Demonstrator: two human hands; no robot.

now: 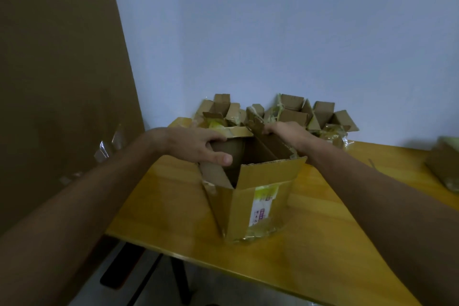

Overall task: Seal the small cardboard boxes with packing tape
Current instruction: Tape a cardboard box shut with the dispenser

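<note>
A small brown cardboard box [250, 204] stands on the yellow wooden table [173, 208], its top flaps raised and its inside dark. A white and yellow label and torn tape are on its near side. My left hand [198, 145] grips the left flap, fingers curled over its edge into the box. My right hand [285, 133] holds the far right flap at its upper edge. No tape roll is in view.
Several open cardboard boxes [295, 112] with crumpled tape and plastic are piled at the table's far edge by the wall. Another box [444, 164] lies at the right edge. A large cardboard sheet [62, 69] leans at the left. A dark stool stands under the table.
</note>
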